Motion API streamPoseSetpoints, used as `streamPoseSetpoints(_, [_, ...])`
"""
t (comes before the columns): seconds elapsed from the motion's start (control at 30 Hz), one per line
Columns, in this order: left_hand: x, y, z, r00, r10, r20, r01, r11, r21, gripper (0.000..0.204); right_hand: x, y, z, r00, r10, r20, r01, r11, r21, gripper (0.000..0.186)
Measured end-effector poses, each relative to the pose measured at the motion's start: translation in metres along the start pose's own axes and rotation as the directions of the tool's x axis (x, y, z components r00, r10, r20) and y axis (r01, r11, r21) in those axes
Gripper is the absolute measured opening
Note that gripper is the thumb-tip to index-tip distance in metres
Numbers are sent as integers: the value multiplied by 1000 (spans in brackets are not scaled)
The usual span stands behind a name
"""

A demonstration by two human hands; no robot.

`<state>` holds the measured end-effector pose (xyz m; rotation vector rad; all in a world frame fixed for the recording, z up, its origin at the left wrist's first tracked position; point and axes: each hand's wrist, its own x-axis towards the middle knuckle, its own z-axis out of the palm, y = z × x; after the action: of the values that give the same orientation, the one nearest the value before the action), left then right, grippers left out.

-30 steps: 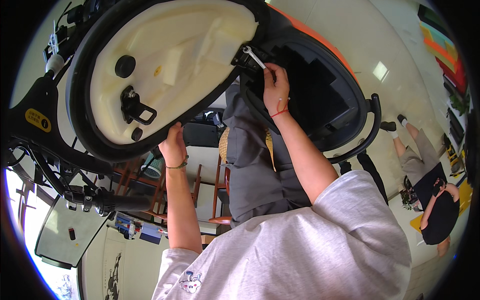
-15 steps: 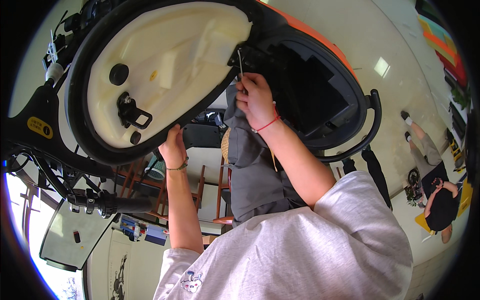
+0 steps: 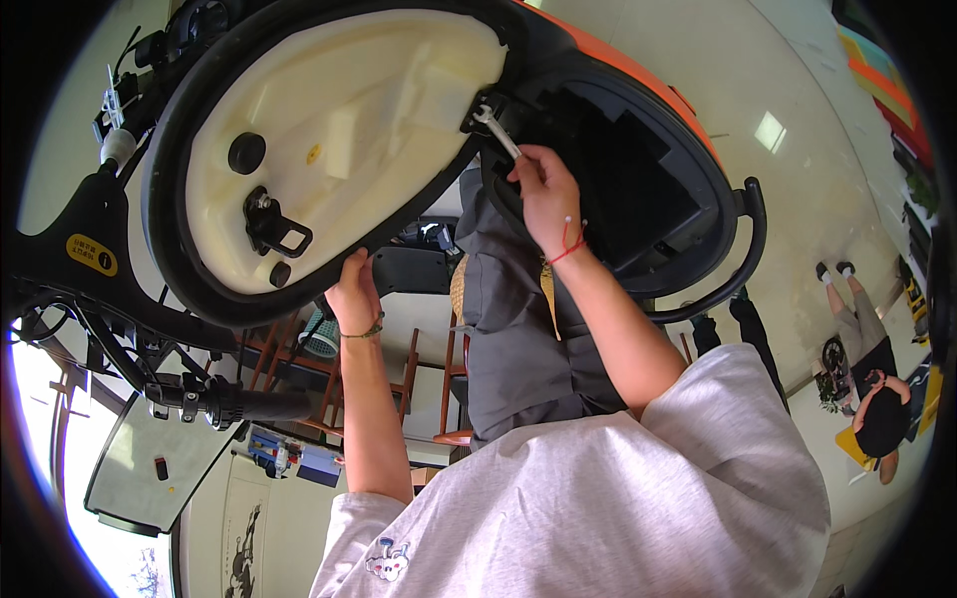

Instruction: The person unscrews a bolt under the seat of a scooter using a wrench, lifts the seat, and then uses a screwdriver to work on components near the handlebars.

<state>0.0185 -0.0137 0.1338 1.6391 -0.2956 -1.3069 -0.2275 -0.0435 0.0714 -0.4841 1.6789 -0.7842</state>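
Note:
A scooter seat (image 3: 329,140) is tipped up on its hinge, its pale underside toward me and a black rim round it. My left hand (image 3: 353,292) grips the seat's lower edge, the fingers partly hidden behind the rim. In my right hand (image 3: 548,199) is a silver open-end wrench (image 3: 501,132), pinched near one end. The wrench's open jaw is at the black hinge bracket (image 3: 480,110) between seat and body; whether it sits on a nut I cannot tell. Right of that hand is the open black storage bin (image 3: 638,189) under the seat.
A black grab rail (image 3: 750,239) curves round the scooter's rear, and the handlebar grip (image 3: 264,405) is at the left. Wooden chairs (image 3: 404,374) stand below the seat. Another person (image 3: 882,409) is at the far right, near a yellow piece of furniture.
My right hand has moved slightly right and down, and the wrench has swung from nearly upright to a slant, its jaw now showing. The left hand still holds the seat edge.

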Motion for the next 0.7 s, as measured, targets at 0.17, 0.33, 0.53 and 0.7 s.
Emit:
streamPoseSetpoints(0.17, [1,0,-2,1000,-1,9,0,1000,26,49,19,8,-2,999,39,9,-40,998,55,17])
streamPoseSetpoints(0.33, [0,1,-1,1000,-10,2,10,1000,8,50,22,10,-1,999,30,-14,-30,999,-19,17])
streamPoseSetpoints(0.53, [1,1,-2,1000,-23,9,23,1000,2,52,24,13,-3,1000,-25,-18,24,998,-51,19])
streamPoseSetpoints(0.7, [0,0,-2,1000,-6,-7,6,1000,10,49,29,13,-10,999,-53,3,53,995,-86,20])
